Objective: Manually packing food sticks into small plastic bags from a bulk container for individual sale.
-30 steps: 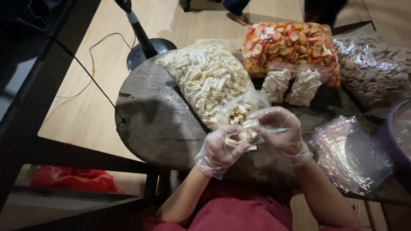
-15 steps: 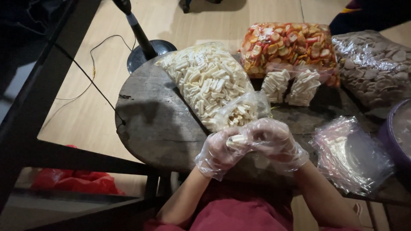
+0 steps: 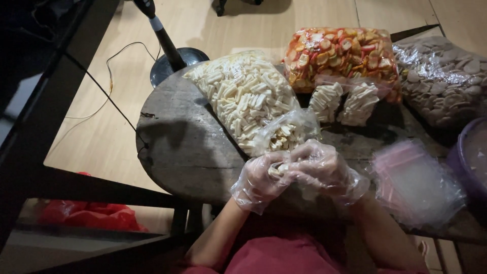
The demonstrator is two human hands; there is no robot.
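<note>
Together both gloved hands' fingers [image 3: 314, 161] pinch white crackers [image 3: 278, 169] (closed tight) — touching.

Round dark wooden table [image 3: 187, 147] carries cracker bags [image 3: 248, 96] and empty pouches [image 3: 416, 185].

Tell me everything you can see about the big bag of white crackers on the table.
The big bag of white crackers is clear plastic, stuffed with short pale sticks. It lies on its side on the round dark wooden table, mouth open toward the gloved left hand and right hand, which are pressed together just below that mouth.
</note>
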